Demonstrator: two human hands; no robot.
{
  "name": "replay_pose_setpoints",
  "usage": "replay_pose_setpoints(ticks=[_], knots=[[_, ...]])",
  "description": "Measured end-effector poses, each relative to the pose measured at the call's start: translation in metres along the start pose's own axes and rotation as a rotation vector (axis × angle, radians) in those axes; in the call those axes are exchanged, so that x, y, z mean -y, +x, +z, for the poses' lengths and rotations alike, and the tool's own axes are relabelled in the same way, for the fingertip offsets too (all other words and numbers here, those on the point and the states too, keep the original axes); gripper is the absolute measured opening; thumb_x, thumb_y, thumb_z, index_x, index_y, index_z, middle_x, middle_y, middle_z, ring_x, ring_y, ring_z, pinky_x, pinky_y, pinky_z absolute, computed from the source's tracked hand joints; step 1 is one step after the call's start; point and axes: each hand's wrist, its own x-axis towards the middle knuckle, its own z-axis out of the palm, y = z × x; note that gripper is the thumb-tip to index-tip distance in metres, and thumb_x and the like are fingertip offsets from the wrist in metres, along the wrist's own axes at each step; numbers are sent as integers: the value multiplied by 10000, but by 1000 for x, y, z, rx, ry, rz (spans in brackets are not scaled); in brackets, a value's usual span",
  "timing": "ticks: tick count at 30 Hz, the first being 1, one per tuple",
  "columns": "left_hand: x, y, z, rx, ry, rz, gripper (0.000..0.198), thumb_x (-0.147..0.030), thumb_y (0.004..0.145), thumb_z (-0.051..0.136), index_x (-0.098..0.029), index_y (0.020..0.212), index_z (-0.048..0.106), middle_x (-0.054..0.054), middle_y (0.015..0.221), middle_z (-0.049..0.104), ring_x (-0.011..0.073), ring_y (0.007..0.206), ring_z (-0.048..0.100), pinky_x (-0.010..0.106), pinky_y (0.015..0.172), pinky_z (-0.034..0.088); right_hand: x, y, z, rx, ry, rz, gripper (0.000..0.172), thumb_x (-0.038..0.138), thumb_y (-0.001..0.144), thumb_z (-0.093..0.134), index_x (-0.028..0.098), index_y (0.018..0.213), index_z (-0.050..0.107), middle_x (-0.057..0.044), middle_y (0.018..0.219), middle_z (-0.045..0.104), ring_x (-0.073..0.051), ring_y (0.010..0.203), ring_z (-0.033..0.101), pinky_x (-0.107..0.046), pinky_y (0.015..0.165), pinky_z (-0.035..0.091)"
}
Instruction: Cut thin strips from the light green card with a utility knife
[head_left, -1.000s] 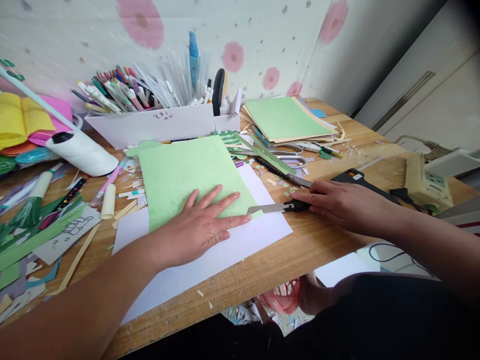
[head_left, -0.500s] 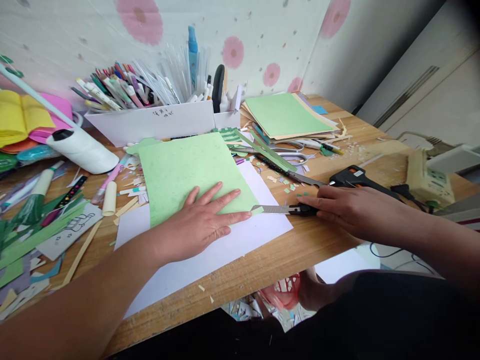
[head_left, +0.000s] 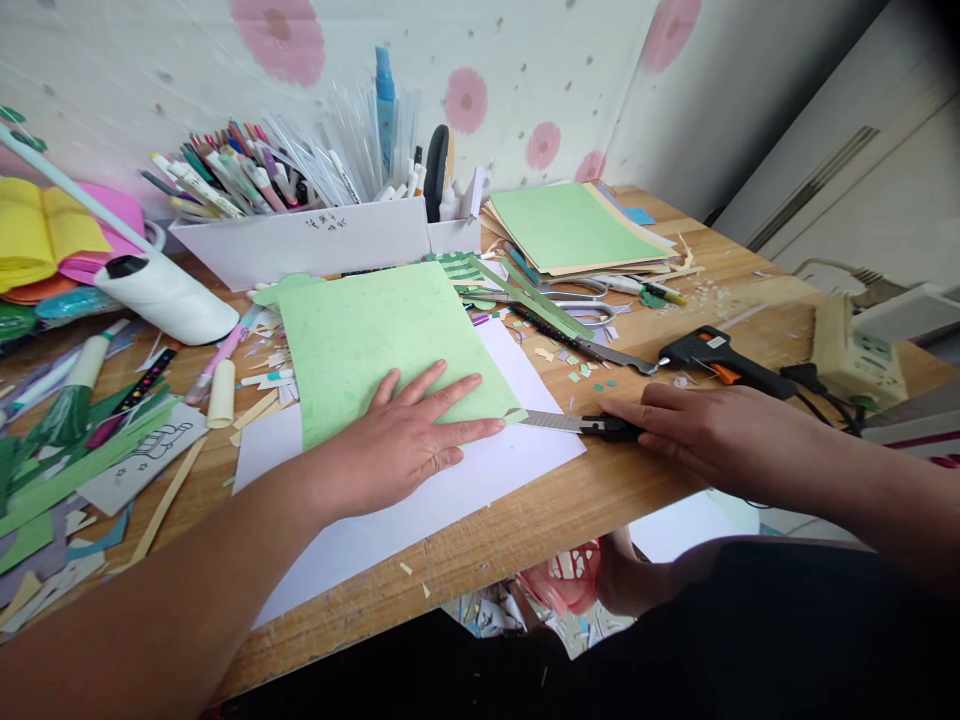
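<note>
My left hand (head_left: 409, 435) lies flat with fingers spread on a light green sheet of paper (head_left: 375, 330), pressing its lower part. Beneath that sheet is a larger white sheet (head_left: 360, 560) near the table's front edge. In my right hand (head_left: 697, 425) is a black-handled utility knife (head_left: 559, 421), held low over the table with its segmented blade extended to the left. The blade's tip touches the lower right corner of the green sheet, where a small pale green piece (head_left: 516, 416) sits close to my left index finger.
A black glue gun (head_left: 724, 360) lies beyond my right hand, beside a power strip (head_left: 855, 350). Behind are scissors (head_left: 577, 300), a stack of coloured paper (head_left: 574, 228) and a white box (head_left: 307, 240) of pens. Paper scraps (head_left: 45, 500) and markers crowd the left.
The knife and my right hand have shifted very slightly, the blade tip still at the green sheet's corner. My left hand stays in place.
</note>
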Motion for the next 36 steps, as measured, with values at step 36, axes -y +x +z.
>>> replay_pose_setpoints(ticks=[36], knots=[[4, 3, 1, -50, -21, 4, 460, -249, 994, 378, -532, 1346, 466, -83, 1608, 190, 329, 1473, 93, 626, 1114, 106, -2, 12, -6, 7, -62, -32, 464, 287, 987, 359, 321, 1448, 401, -53, 1040, 635, -155, 739, 627, -245, 542, 356]])
